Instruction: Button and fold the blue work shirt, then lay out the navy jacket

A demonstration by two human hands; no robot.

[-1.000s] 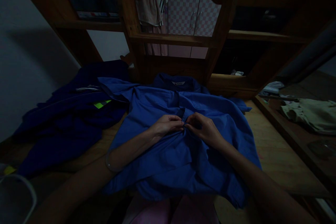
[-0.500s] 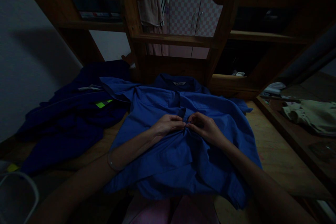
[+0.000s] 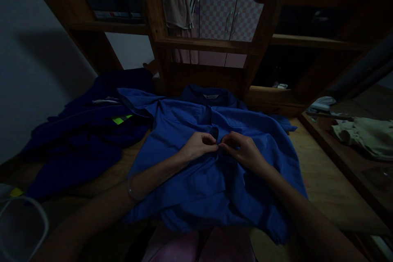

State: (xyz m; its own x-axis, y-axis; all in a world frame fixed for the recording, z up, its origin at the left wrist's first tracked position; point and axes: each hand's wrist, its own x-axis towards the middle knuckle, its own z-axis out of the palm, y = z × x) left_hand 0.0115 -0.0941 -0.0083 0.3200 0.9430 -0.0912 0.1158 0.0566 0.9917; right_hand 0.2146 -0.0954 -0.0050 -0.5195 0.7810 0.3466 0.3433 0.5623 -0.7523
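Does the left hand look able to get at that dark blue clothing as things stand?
Probably yes: the dark blue clothing lies beside the blue shirt, only a sleeve overlapping its edge. The left hand seems to be pinching the shirt's front, so it would need to let go first.

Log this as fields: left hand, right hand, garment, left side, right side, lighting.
left hand: pinching blue cloth shirt at its front opening
right hand: pinching the same opening, beside the left hand
garment: shirt spread, wrinkled, on pale wooden tabletop
left side: dark-blue cloth garment with yellow-green patch
right side: pale khaki cloth
lighting: dim
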